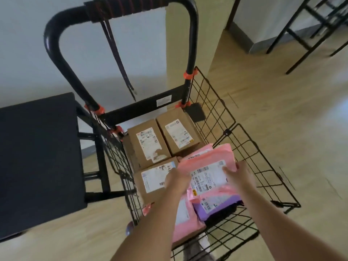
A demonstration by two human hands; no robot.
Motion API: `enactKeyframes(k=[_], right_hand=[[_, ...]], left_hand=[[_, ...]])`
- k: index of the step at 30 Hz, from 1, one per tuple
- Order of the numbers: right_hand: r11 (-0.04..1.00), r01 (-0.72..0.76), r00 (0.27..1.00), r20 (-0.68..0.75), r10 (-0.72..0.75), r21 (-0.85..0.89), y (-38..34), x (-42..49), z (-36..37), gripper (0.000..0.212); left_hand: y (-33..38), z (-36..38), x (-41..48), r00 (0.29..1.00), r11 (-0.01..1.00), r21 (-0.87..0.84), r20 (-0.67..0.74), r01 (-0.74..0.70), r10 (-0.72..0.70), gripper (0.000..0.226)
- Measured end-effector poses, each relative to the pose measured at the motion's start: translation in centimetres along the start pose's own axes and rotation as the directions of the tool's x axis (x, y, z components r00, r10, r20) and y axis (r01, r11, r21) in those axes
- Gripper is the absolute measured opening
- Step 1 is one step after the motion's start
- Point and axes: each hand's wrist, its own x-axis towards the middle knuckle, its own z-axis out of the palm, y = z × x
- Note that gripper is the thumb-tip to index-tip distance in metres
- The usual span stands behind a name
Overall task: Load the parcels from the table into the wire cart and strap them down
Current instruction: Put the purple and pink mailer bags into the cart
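The left hand (177, 180) and the right hand (239, 176) are bare. Behind the grip, both forearms are bare too, slim and smooth, uncovered as far back as the lower edge of view.

In the wire cart (135, 110), cardboard boxes (148, 146) take the far end and left side, mailers (211, 178) stacked near-right (table (37, 157) outside, left).

Plain indoor room: pale walls (28, 53), wood-look floor (282, 110), black table (37, 157), black metal frames (310, 25).
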Motion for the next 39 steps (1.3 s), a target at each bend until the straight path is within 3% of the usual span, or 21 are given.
enactKeyframes(k=[6, 11, 17, 26, 39], right_hand=[[0.994, 0.109, 0.992, 0.070, -0.107, -0.016, -0.7, 5.8, 0.8, 0.037], [0.995, 0.095, 0.986, 0.139, -0.096, 0.009, -0.5, 7.4, 3.4, 0.046], [0.986, 0.132, 0.979, 0.168, -0.114, -0.104, -0.1, 8.9, 3.9, 0.042], [0.985, 0.124, 0.977, 0.188, -0.100, -0.121, 0.3, 10.2, 4.7, 0.036], [0.964, 0.210, 0.976, 0.100, -0.195, -0.162, -2.9, 7.2, 1.4, 0.059]], left_hand=[[3.1, 2.2, 2.1, 0.987, 0.992, -0.112, -0.146, 0.051, -0.067, 0.053], [3.2, 3.4, 3.6, 0.976, 0.995, -0.035, -0.195, 0.093, -0.098, 0.073], [3.6, 4.0, 4.4, 0.968, 0.997, 0.039, -0.243, 0.072, -0.061, 0.072], [3.1, 4.6, 5.4, 0.960, 0.988, 0.127, -0.277, 0.085, -0.047, 0.061], [4.1, 1.4, 2.2, 0.969, 0.994, 0.085, -0.242, 0.066, -0.044, 0.057]])
